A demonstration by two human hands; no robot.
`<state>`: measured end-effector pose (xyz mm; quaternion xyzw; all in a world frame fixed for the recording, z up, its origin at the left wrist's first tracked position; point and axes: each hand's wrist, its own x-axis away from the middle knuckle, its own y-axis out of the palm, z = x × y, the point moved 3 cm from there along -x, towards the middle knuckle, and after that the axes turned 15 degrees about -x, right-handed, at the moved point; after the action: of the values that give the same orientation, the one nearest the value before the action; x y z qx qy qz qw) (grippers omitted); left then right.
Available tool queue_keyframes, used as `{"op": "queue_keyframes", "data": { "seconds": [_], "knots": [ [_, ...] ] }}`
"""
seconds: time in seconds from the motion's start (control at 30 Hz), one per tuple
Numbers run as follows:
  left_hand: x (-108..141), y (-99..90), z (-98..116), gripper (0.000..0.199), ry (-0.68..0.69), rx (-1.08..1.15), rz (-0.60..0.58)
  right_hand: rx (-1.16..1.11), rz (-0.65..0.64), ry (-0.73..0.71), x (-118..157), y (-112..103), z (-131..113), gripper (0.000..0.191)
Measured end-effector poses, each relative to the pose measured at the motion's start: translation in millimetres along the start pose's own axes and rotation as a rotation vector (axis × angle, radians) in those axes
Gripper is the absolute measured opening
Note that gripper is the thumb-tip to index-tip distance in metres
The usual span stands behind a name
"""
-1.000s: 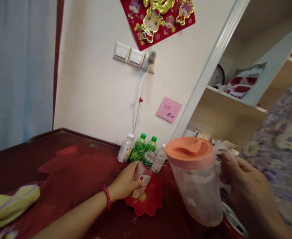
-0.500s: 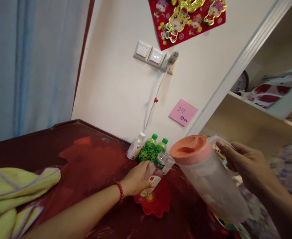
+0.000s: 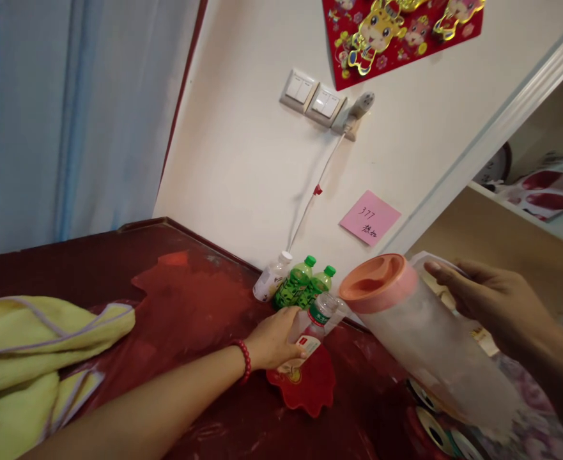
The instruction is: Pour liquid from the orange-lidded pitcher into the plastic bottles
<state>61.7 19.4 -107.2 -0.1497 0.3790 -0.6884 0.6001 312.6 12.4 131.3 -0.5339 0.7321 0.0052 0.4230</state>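
My left hand point(image 3: 274, 342), with a red bead bracelet on the wrist, is wrapped round an uncapped clear bottle point(image 3: 310, 342) that stands on a red scalloped mat point(image 3: 312, 383). To its right, my right hand point(image 3: 487, 297) grips the handle of a frosted pitcher point(image 3: 434, 342). The pitcher is tilted, its pink lid point(image 3: 377, 281) toward the bottle's open mouth with a small gap between them. Whether any liquid is flowing I cannot tell.
Two green-capped bottles point(image 3: 294, 284) and a white bottle point(image 3: 272, 278) stand by the wall behind my left hand. A yellow towel point(image 3: 36, 345) lies at the left of the dark red table point(image 3: 137, 246). Cans point(image 3: 429, 431) are under the pitcher. Shelves are at the right.
The pitcher is tilted a little more toward horizontal. My left hand still holds the bottle. The whole view has shifted, so the wall and table items appear farther right.
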Motion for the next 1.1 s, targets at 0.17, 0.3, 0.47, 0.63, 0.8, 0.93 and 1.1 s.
{"op": "queue_keyframes", "data": {
  "seconds": [0.17,0.3,0.47,0.63,0.8,0.93,1.1],
  "knots": [
    [0,0.3,0,0.065,-0.009,-0.027,0.002,0.103,-0.054,0.201,-3,2,1,0.055],
    [0,0.5,-1,0.064,-0.009,-0.033,0.005,0.132,-0.055,0.202,-3,4,-8,0.062],
    [1,-0.3,0,0.061,-0.009,-0.047,0.003,0.167,-0.069,0.197,-5,3,-11,0.065],
    [0,0.2,-1,0.062,-0.010,-0.060,-0.007,0.200,-0.090,0.136,-9,4,-17,0.070],
    [0,0.0,-2,0.062,-0.011,-0.082,-0.020,0.266,-0.145,0.121,-11,7,-22,0.081],
    [0,-0.5,-3,0.063,-0.012,-0.089,-0.027,0.296,-0.150,0.126,-12,9,-24,0.085],
    [0,0.1,-3,0.066,-0.007,-0.097,-0.031,0.305,-0.163,0.116,-12,13,-28,0.084]
  ]
}}
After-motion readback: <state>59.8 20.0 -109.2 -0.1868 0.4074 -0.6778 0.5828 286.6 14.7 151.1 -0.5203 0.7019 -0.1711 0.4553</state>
